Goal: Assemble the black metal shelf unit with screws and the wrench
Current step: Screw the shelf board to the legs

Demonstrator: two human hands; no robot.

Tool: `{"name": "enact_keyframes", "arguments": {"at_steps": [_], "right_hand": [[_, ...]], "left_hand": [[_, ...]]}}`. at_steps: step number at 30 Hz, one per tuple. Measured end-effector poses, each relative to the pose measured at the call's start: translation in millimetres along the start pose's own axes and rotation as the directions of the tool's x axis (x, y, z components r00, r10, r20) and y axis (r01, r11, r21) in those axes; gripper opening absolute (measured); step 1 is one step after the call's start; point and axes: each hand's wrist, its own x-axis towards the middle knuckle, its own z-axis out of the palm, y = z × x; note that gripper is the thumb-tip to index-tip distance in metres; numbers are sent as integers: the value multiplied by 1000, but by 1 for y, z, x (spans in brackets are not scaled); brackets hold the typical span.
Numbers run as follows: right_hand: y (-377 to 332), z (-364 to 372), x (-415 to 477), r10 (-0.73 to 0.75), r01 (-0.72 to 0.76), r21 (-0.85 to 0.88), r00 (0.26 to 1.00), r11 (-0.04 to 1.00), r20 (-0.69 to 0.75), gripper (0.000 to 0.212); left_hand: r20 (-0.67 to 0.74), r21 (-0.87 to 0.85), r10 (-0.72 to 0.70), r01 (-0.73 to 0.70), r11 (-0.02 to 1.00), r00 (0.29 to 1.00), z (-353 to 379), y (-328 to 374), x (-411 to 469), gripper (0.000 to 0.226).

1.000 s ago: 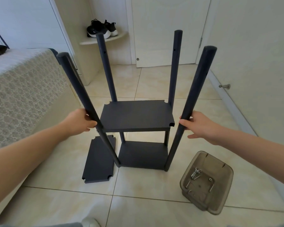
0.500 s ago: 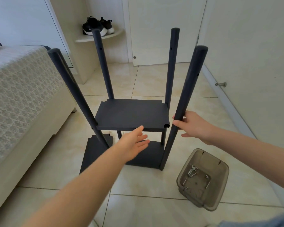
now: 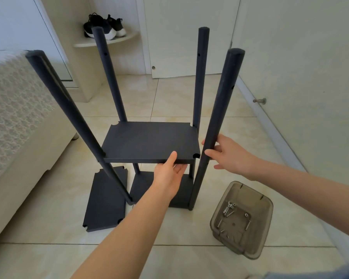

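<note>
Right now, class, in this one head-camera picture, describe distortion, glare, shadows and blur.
Head view: the wide lens makes the tall black metal posts seem to fan outward; head view: soft daylight glares off the glossy beige floor tiles near the white door, shadows faint; head view: the patterned white bed cover smears at the left edge, while the silver screws in the smoky plastic bin are sharp.

The glossy beige tile floor (image 3: 169,97) carries a black metal shelf unit (image 3: 149,139), standing near the middle on four round poles. A loose flat black shelf panel (image 3: 105,206) lies just beside it, toward the floor's left edge. Nearer the right edge sits a translucent brown plastic tub (image 3: 260,228) holding silver screws (image 3: 229,207).
</note>
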Motion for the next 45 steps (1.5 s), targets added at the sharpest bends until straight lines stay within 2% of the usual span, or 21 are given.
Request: {"name": "enact_keyframes", "arguments": {"at_steps": [9, 19, 33, 45], "right_hand": [[-3, 2, 0, -19, 17, -76, 1000, 997, -15, 41], [4, -11, -6, 13, -11, -76, 1000, 997, 28, 38], [1, -9, -9, -22, 25, -96, 999, 995, 31, 35], [-7, -4, -1, -84, 89, -157, 996, 984, 38, 37]], "left_hand": [[43, 59, 23, -25, 998, 999, -9, 1, -4, 7], [143, 58, -6, -2, 998, 990, -25, -1, -12, 21], [83, -55, 66, -62, 997, 994, -3, -8, -6, 40], [62, -78, 109, -104, 991, 992, -4, -16, -3, 37]]}}
